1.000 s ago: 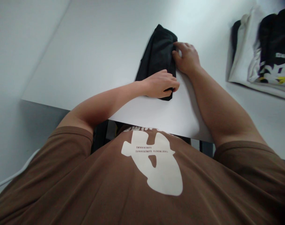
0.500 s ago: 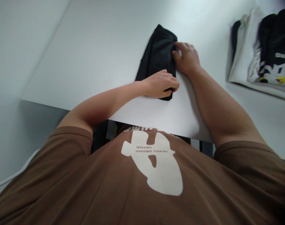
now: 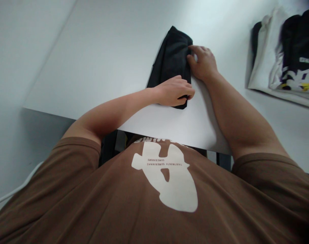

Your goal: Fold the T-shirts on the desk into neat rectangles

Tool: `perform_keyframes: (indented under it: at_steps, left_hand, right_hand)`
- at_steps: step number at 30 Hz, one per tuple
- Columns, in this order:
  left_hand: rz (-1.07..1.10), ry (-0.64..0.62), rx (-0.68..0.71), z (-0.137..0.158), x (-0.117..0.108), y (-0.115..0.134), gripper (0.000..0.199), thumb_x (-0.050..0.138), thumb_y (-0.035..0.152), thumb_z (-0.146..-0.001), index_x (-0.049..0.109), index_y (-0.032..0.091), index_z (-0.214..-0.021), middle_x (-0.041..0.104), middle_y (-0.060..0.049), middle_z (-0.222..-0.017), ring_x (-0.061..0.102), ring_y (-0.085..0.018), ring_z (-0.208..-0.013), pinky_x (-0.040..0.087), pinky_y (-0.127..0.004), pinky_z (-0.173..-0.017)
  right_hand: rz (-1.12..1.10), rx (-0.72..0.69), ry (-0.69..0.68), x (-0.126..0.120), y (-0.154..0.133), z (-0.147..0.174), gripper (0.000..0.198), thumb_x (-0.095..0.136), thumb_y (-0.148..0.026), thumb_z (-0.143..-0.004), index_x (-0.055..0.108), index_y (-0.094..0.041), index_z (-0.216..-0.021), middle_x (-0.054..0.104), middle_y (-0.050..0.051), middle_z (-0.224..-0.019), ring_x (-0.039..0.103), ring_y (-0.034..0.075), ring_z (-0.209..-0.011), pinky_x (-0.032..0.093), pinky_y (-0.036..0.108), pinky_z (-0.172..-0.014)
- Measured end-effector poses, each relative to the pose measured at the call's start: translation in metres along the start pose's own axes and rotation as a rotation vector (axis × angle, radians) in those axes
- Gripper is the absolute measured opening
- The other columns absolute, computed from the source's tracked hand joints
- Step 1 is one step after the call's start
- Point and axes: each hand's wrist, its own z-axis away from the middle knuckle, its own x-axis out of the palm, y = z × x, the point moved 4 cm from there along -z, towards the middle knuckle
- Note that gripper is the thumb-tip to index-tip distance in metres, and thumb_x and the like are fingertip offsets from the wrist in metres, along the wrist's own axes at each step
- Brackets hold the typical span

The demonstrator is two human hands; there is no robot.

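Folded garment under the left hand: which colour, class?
The folded garment is black, clearest in the head view.

Stacked garments (image 3: 292, 47): appear a hair farther right in the view than 0.5 s ago.
Black cloth (image 3: 169, 56): top corner shows a barely visible shift rightward.
Right hand (image 3: 203, 63): outer edge shows an equally faint rightward shift.

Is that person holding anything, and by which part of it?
Yes: a folded black fabric piece, apparently pinched at its right edge's near end by the left grip. The right grip touches that edge farther up; whether it pinches is unclear.
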Motion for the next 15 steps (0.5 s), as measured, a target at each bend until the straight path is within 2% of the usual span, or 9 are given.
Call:
perform_keyframes:
  at_steps: [4,11,15]
  left_hand:
    - [0.003,-0.005,-0.001,0.0004,-0.0003,0.0002,0.028,0.057,0.02,-0.09,0.076,0.027,-0.11,0.078,-0.006,-0.103,0.068,-0.029,-0.102,0.036,-0.053,-0.099]
    - [0.025,-0.011,-0.018,0.0,-0.0029,0.0027,0.03,0.056,0.02,-0.089,0.077,0.028,-0.109,0.079,-0.007,-0.103,0.068,-0.03,-0.102,0.037,-0.053,-0.098]
    - [0.024,-0.01,-0.021,-0.0005,-0.0032,0.0029,0.029,0.057,0.019,-0.089,0.077,0.027,-0.108,0.079,-0.007,-0.103,0.068,-0.03,-0.102,0.037,-0.052,-0.097]
  right_hand:
    - [0.002,0.005,0.004,-0.0009,-0.0014,0.0006,0.047,0.053,-0.032,-0.104,0.063,-0.025,-0.149,0.063,0.008,-0.153,0.055,0.033,-0.14,0.04,0.052,-0.122]
    - [-0.03,0.01,0.005,-0.0003,0.0001,0.0015,0.045,0.051,-0.037,-0.103,0.062,-0.036,-0.146,0.062,0.001,-0.155,0.055,0.032,-0.14,0.039,0.055,-0.122]
    - [-0.021,0.014,0.005,-0.001,-0.0004,0.0016,0.045,0.051,-0.038,-0.102,0.062,-0.035,-0.146,0.062,0.0,-0.155,0.055,0.032,-0.14,0.039,0.055,-0.123]
